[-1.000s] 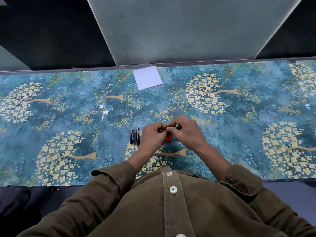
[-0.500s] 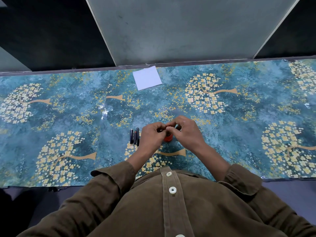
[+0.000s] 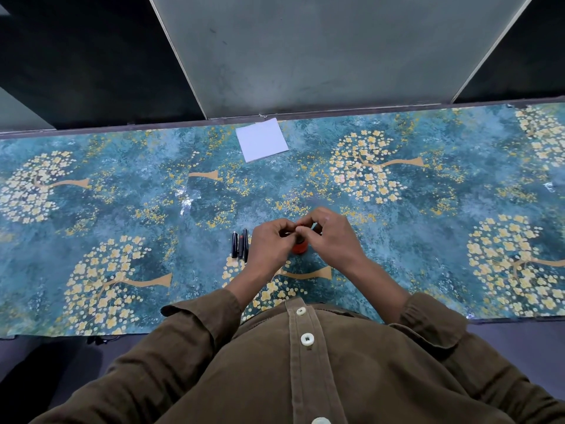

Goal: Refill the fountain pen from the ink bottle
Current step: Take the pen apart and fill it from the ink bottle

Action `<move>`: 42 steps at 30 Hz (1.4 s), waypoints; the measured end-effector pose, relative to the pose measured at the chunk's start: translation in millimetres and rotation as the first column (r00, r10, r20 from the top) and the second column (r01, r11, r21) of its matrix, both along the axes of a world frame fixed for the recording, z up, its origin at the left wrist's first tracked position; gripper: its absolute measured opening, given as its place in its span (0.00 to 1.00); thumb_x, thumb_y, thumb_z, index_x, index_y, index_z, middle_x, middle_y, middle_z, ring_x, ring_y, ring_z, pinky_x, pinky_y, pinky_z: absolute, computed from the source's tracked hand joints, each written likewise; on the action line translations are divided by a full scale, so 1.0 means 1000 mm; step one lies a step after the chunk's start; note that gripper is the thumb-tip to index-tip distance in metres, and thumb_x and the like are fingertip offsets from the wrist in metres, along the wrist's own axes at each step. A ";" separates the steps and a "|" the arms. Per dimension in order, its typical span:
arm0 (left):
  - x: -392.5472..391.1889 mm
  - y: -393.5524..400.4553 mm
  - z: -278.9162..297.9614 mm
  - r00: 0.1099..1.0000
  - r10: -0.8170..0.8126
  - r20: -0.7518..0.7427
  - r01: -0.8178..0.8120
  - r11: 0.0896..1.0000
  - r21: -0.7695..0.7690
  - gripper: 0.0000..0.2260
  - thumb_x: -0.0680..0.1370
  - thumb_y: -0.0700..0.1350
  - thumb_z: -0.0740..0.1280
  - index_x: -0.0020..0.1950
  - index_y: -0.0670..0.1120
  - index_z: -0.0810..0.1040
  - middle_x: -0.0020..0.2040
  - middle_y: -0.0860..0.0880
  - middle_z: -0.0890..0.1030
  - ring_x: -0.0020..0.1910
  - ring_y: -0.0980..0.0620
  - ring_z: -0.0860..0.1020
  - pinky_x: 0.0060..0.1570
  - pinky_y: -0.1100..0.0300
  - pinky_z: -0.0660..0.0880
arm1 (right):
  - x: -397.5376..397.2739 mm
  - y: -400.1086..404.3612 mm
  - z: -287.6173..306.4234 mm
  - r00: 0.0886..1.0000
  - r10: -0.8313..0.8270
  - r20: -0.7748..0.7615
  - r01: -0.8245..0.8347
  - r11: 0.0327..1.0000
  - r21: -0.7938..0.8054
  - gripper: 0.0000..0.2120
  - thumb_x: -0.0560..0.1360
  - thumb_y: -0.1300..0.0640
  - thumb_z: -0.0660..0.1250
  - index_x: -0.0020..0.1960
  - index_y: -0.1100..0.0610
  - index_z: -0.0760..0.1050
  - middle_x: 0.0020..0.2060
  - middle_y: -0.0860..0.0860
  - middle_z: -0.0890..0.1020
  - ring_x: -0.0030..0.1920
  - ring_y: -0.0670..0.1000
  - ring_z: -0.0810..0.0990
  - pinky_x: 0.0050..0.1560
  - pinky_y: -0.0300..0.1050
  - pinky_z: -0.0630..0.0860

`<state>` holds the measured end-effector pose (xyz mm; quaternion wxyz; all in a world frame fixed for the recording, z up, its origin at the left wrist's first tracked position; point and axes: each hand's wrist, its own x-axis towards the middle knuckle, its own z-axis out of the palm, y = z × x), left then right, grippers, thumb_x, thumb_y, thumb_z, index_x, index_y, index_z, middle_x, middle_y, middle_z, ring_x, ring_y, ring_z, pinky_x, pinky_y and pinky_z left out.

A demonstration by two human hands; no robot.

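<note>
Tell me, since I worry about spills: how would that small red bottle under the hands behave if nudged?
The red bottle looks small and short, so it is probably light and may slide or tip easily on the glossy floral table cover. Both the left hand and right hand meet above it, which likely steadies it.

- brown corduroy-ish shirt point(image 3: 351, 371) filling the bottom of the frame
- placket down the middle with pale round buttons point(image 3: 307, 339), three showing
- both sleeves point(image 3: 198, 322) pushed up with loose open cuffs, forearms bare, lower centre
</note>
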<state>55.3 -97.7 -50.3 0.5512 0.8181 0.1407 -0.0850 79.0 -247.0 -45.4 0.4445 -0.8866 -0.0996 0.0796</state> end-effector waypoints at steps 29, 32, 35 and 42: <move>-0.001 -0.002 0.005 1.000 -0.017 0.005 0.017 0.999 0.040 0.05 0.74 0.35 0.70 0.44 0.44 0.85 0.39 0.47 0.85 0.33 0.65 0.79 0.32 0.73 0.73 | 0.005 -0.002 -0.001 0.999 -0.014 -0.032 0.014 1.000 0.008 0.05 0.72 0.52 0.75 0.44 0.53 0.84 0.41 0.48 0.83 0.41 0.49 0.80 0.44 0.52 0.79; -0.001 -0.002 0.006 1.000 -0.018 -0.003 0.018 0.999 0.033 0.07 0.73 0.33 0.69 0.43 0.44 0.84 0.38 0.47 0.84 0.32 0.65 0.80 0.32 0.73 0.74 | 0.006 0.001 -0.002 0.999 -0.049 -0.023 0.049 0.999 -0.013 0.07 0.71 0.49 0.76 0.40 0.51 0.82 0.39 0.47 0.82 0.40 0.48 0.80 0.40 0.49 0.78; -0.001 -0.002 0.005 1.000 -0.009 0.005 0.009 1.000 0.017 0.07 0.72 0.33 0.69 0.44 0.43 0.85 0.38 0.48 0.85 0.33 0.65 0.80 0.34 0.72 0.74 | 0.006 0.001 -0.001 0.998 -0.052 -0.036 0.053 0.999 0.010 0.07 0.71 0.50 0.76 0.39 0.51 0.81 0.38 0.46 0.82 0.37 0.46 0.78 0.38 0.45 0.76; -0.005 0.013 -0.004 0.999 0.010 0.042 -0.009 1.000 -0.013 0.15 0.70 0.49 0.78 0.55 0.50 0.85 0.48 0.55 0.86 0.50 0.60 0.83 0.51 0.64 0.79 | 0.006 -0.008 0.011 0.981 -0.128 -0.143 0.150 0.976 0.159 0.04 0.72 0.52 0.76 0.42 0.52 0.84 0.34 0.46 0.84 0.35 0.48 0.82 0.38 0.49 0.81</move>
